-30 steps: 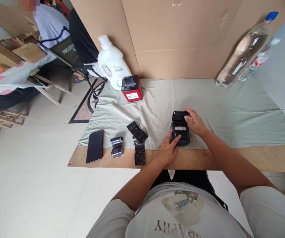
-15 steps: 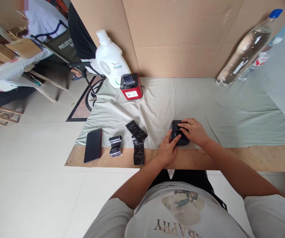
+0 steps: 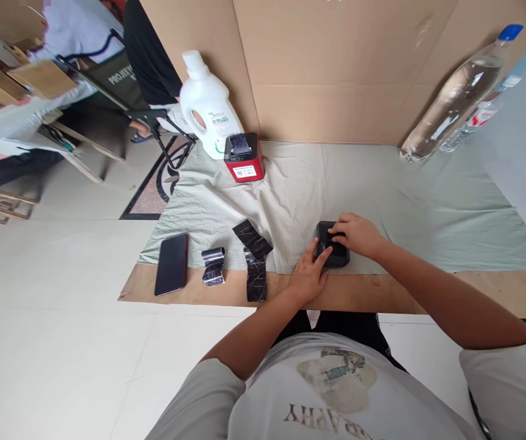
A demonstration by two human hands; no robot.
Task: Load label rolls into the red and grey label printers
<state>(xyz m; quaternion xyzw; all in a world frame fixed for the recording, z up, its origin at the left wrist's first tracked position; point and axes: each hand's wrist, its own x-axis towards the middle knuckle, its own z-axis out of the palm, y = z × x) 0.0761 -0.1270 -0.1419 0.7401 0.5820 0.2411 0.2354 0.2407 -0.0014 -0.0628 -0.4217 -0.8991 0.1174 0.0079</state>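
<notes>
Near front edge of tabletop, black printer (image 3: 329,235) sits on cloth (image 3: 404,195). Right hand (image 3: 353,235) flat on top of it, fingers curled over lid. Left hand (image 3: 307,276) braces its front left corner, fingers loosely bent. Foil strips (image 3: 254,263) just left.

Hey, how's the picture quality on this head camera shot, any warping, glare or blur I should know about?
Head view: wide-angle warping bends the table edge and tilts the water bottle; soft, even daylight with faint shadows; bright highlights on the bottle; both hands, left hand and right hand, on the black device look sharp; the top-left corner is blurred.
</notes>
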